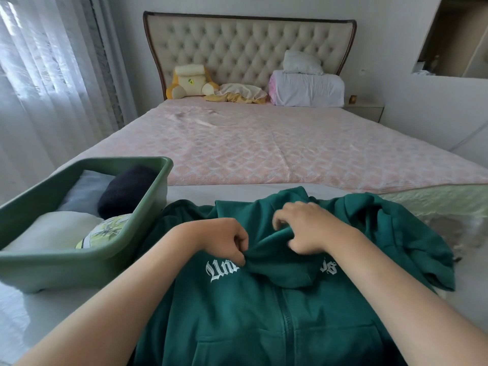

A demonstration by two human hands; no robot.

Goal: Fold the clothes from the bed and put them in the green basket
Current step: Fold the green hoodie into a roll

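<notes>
A dark green zip hoodie (264, 307) with white lettering lies front-up on the foot of the bed, its hood bunched over the chest. My left hand (227, 239) pinches the hood fabric at its left edge. My right hand (303, 228) has curled fingers gripping the hood fabric just to the right. The right sleeve (412, 233) lies crumpled out to the side. The green basket (87, 262) sits at the left on the bed and holds several folded clothes: white, grey, dark navy and a yellow-patterned piece.
A pink quilted cover (264, 149) spreads over the bed beyond the hoodie. At the headboard sit a yellow plush cushion (190, 83), a rumpled cloth (240, 92) and stacked pillows (306, 87). Curtains hang at the left; a nightstand (364, 107) stands at the right.
</notes>
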